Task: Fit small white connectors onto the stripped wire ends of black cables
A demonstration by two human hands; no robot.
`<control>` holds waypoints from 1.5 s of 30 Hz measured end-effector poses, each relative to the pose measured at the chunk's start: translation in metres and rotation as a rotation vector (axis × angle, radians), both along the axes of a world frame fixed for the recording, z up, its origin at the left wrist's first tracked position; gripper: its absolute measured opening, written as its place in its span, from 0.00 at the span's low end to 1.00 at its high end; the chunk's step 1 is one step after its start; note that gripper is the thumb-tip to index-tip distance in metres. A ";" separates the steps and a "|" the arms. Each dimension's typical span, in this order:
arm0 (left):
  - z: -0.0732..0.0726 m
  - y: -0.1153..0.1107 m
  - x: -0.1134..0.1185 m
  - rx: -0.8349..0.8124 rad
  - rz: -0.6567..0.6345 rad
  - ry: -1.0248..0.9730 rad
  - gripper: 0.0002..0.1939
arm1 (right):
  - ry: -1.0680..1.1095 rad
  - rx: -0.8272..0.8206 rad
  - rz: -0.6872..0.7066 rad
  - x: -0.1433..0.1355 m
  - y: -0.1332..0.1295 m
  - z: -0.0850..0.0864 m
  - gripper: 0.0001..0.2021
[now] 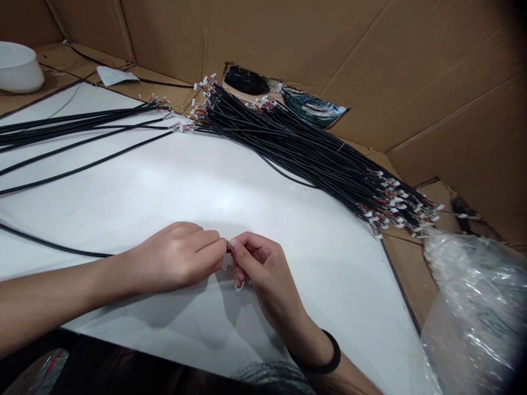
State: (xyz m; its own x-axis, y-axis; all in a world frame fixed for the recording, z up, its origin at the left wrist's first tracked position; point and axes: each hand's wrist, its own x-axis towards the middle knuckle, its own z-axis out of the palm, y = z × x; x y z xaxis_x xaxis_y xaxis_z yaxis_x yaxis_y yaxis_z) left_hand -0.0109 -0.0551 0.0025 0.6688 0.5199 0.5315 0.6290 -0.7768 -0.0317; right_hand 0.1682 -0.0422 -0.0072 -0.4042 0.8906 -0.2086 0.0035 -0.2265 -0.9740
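Note:
My left hand (181, 255) is closed above the white work surface (197, 192), its fingers wrapped round the end of a black cable (53, 245) that runs in from the left edge and passes behind the wrist. At its fingertips a small white connector (229, 242) shows, with a bit of red below it. My right hand (257, 263) pinches this connector between thumb and index finger, the other fingers curled. The two hands almost touch. The cable's end inside my left hand is hidden.
A large bundle of black cables (288, 142) with white connectors lies across the back right. More cables (82, 123) lie at the left. A white bowl (20, 68) stands back left, a plastic bag (473, 312) at the right. Cardboard walls (288, 38) rise behind.

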 end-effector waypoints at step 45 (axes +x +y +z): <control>0.032 0.015 0.002 -1.312 0.109 -0.660 0.09 | 0.024 0.226 0.093 0.015 0.008 0.018 0.13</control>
